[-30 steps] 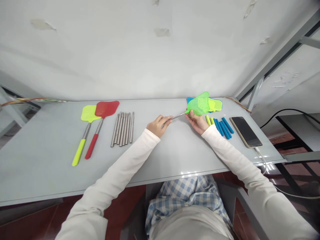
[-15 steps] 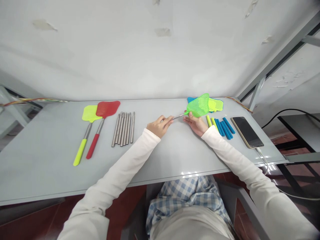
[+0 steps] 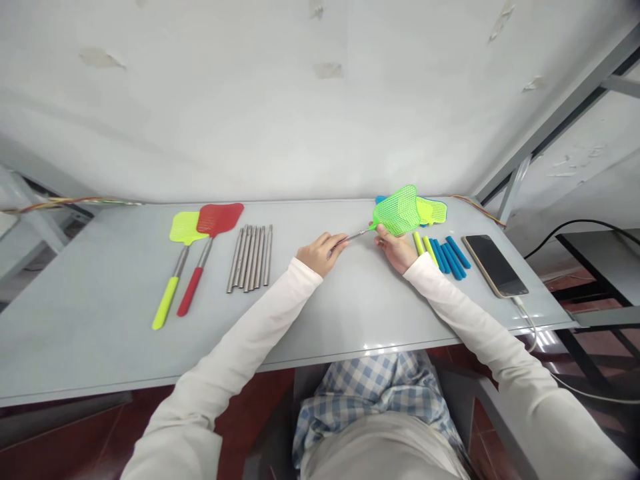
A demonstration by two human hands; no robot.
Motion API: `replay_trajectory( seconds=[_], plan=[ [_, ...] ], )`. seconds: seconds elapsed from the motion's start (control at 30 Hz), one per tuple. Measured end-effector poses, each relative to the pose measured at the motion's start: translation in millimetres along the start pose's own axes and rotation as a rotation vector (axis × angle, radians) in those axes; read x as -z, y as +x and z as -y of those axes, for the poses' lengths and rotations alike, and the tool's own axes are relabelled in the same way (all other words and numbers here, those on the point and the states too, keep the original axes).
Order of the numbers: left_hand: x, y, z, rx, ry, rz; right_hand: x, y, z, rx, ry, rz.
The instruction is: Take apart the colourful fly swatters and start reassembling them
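My left hand (image 3: 323,253) is closed around a thin metal rod (image 3: 357,235). The rod's far end meets the neck of a green fly swatter head (image 3: 399,211). My right hand (image 3: 395,248) pinches that green head near its neck, thumb on top. Behind it lie a yellow swatter head (image 3: 432,211) and a blue swatter head (image 3: 381,199), both partly covered. Beside my right wrist are yellow grip sleeves (image 3: 419,243) and several blue grip sleeves (image 3: 452,257). Left of my left hand lies a row of several metal rods (image 3: 250,259).
At the left lie a yellow fly swatter (image 3: 165,303) and a red fly swatter (image 3: 191,291), heads overlapping. A phone (image 3: 495,265) with a white cable (image 3: 525,313) lies at the right. The grey table (image 3: 100,333) meets a white wall (image 3: 250,100).
The fingers of my right hand have curled in closer under the swatter's neck. The view has shifted slightly. Both hands stay on the rod and the green head.
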State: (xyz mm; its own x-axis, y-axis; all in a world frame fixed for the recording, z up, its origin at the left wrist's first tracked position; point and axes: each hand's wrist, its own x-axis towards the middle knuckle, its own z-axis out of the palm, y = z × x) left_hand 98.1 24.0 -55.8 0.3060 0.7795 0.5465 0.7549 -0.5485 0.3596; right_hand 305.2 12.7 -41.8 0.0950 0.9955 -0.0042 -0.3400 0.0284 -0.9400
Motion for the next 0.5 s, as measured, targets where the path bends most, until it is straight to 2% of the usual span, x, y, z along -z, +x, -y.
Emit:
replay_trajectory(
  seconds=[0.13, 0.3, 0.43, 0.5],
  plan=[
    [4.8, -0.5, -4.9, 0.021, -0.013, 0.014, -2.7, -1.9, 3.0, 0.008, -0.008, 0.010],
    [17.3, -0.4, -15.7, 0.046, -0.108, 0.089, 4.8, 2.1, 9.6, -0.099, -0.056, 0.099],
    [31.9, -4.7, -12.1, 0.113, -0.317, 0.254, 12.5, 5.0, 9.5, -0.125, -0.047, 0.105],
    [44.9, -9.3, -5.3, 0.174, -0.489, 0.269, 14.6, 4.6, 8.4, -0.139, -0.063, 0.131]
  ],
)
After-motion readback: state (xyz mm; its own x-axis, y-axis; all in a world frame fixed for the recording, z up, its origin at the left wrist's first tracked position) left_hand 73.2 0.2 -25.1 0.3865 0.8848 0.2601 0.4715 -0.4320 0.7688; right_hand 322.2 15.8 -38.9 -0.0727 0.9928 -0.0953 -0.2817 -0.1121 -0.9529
